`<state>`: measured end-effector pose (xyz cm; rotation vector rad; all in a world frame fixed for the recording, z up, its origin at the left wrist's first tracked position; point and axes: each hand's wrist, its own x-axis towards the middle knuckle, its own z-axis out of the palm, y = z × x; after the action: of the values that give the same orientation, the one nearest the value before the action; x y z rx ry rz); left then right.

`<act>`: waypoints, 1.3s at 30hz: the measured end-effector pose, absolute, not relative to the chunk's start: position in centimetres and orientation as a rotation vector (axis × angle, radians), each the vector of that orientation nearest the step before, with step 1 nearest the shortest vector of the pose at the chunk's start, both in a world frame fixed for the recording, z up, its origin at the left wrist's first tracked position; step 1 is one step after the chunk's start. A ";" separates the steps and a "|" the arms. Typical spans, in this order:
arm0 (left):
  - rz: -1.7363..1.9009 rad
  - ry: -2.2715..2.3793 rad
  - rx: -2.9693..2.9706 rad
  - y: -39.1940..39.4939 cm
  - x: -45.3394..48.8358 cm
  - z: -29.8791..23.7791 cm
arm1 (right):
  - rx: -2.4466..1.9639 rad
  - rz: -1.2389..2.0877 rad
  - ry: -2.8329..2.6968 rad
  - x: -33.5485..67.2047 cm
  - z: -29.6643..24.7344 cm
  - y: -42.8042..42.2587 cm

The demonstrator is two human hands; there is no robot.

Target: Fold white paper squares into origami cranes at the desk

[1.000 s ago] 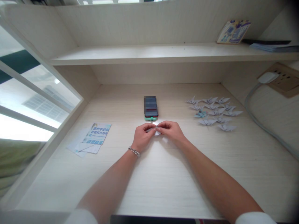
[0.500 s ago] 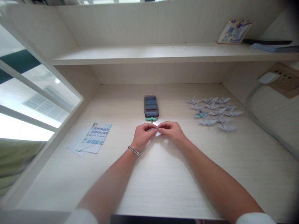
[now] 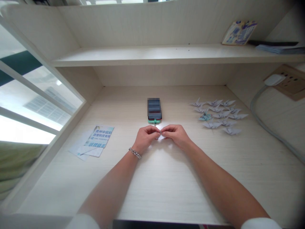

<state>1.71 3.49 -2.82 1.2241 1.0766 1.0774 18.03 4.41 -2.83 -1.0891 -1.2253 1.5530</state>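
A small piece of folded white paper (image 3: 161, 137) is pinched between my two hands over the desk, most of it covered by my fingers. My left hand (image 3: 145, 137), with a chain bracelet on the wrist, grips its left side between thumb and fingers. From the right, my right hand (image 3: 176, 135) pinches the other side, its fingertips close to the left ones. Just beyond my hands lies a phone (image 3: 154, 108) with a green lower end. Several folded paper cranes (image 3: 219, 114) stand grouped to the right, one of them bluish (image 3: 205, 117).
Printed paper sheets (image 3: 99, 136) lie at the left. A shelf (image 3: 143, 54) spans the back above the desk, with a small colourful booklet (image 3: 239, 32) on it. A grey cable (image 3: 262, 122) runs down from the wall socket (image 3: 292, 82) at the right.
My left hand's fingertips have shifted slightly on the paper, and its wrist has moved a little left. My right hand stays nearly in place.
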 end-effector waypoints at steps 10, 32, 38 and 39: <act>1.048 1.124 1.360 3.3 1.6 -3.0 | -1.118 1.632 -1.097 17.9 -3.1 4.6; 1.084 1.084 1.201 3.6 1.6 -3.7 | -1.204 1.490 -1.245 18.0 -2.9 4.6; 1.097 1.090 1.193 3.4 1.8 -3.4 | -1.206 1.458 -1.303 17.9 -2.9 4.6; 1.099 1.085 1.190 3.4 1.8 -3.4 | -1.207 1.453 -1.308 17.9 -2.9 4.6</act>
<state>1.81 3.43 -3.43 1.1895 1.0849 1.0995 17.86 4.60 -2.87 -1.2069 -1.3084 1.4534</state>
